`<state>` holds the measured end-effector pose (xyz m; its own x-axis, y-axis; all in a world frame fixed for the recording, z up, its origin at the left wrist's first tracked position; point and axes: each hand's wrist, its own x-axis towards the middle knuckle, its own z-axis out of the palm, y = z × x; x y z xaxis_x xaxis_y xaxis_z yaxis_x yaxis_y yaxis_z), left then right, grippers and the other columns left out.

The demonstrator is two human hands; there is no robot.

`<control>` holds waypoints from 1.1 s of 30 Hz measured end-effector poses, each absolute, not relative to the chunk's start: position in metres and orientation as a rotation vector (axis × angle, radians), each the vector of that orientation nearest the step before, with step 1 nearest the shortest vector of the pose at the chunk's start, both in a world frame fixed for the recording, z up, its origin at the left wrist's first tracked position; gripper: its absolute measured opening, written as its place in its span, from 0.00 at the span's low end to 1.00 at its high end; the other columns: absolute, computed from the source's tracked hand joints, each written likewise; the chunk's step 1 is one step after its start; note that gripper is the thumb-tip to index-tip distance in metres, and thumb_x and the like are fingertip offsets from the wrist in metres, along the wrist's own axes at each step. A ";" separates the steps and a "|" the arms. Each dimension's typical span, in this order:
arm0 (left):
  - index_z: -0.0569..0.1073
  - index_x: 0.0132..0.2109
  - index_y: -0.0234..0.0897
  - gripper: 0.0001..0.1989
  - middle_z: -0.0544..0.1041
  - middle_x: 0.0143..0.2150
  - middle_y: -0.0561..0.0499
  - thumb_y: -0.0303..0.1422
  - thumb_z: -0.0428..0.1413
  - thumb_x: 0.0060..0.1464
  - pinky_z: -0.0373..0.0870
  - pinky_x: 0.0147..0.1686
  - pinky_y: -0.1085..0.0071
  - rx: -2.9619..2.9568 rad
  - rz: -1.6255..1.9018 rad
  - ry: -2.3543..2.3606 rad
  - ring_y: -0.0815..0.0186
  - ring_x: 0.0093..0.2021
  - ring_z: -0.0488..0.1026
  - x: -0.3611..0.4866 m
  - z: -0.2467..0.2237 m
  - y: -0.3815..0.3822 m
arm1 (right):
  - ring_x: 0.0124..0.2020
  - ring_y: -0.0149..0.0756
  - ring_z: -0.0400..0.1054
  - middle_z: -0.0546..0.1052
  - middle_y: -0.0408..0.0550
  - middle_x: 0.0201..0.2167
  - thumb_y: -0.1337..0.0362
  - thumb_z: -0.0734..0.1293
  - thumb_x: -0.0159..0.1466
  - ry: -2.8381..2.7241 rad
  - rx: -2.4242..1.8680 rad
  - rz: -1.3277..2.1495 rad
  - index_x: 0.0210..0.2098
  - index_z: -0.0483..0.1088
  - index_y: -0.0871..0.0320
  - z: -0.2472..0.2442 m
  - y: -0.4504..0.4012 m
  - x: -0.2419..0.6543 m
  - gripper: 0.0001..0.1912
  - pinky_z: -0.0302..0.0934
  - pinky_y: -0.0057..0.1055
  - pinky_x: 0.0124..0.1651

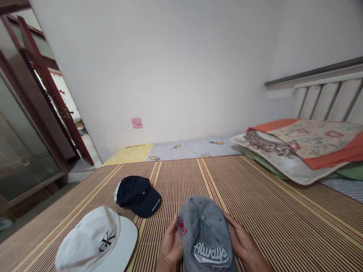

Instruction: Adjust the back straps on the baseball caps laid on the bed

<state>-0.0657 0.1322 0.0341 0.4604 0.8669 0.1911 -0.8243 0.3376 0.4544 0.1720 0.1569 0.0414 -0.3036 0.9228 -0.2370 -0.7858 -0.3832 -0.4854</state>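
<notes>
Between my two hands is a grey baseball cap point(208, 230) with white "Always" lettering and a small red mark on its side. My left hand point(171, 243) grips its left edge, and my right hand point(241, 240) grips the right edge; some fingertips are hidden behind the cap. The front of the cap points towards me, and its lower end is cut off by the frame. To the left, a white cap point(90, 238) with dark letters lies on the striped mat point(176, 185). Beyond it rests a dark navy cap point(136, 194), its brim turned to the right.
Pillows point(266, 151) lie at the right, partly covered by an orange-edged floral cloth point(320, 139). Behind the mat runs a checked sheet point(187, 148) along the white wall point(176, 68), which carries a pink note point(137, 123). A door point(56, 87) stands open at the far left.
</notes>
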 end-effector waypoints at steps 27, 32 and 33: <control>0.82 0.57 0.39 0.29 0.72 0.69 0.41 0.52 0.47 0.68 0.31 0.76 0.46 0.604 1.041 -0.018 0.47 0.78 0.47 -0.036 0.050 0.113 | 0.66 0.55 0.69 0.86 0.58 0.49 0.48 0.74 0.63 -0.300 -0.319 2.150 0.45 0.83 0.59 0.073 0.136 0.176 0.22 0.56 0.55 0.71; 0.80 0.60 0.38 0.29 0.73 0.68 0.41 0.50 0.43 0.71 0.32 0.76 0.50 0.621 1.031 -0.073 0.50 0.77 0.51 -0.039 0.045 0.117 | 0.65 0.53 0.70 0.85 0.59 0.50 0.49 0.70 0.67 -0.275 -0.319 2.128 0.49 0.82 0.61 0.074 0.135 0.178 0.22 0.58 0.54 0.69; 0.79 0.61 0.37 0.30 0.74 0.68 0.40 0.50 0.43 0.71 0.33 0.76 0.50 0.623 1.026 -0.072 0.50 0.77 0.52 -0.040 0.045 0.120 | 0.65 0.53 0.71 0.84 0.59 0.51 0.49 0.70 0.67 -0.262 -0.329 2.123 0.49 0.82 0.61 0.074 0.135 0.178 0.23 0.59 0.53 0.69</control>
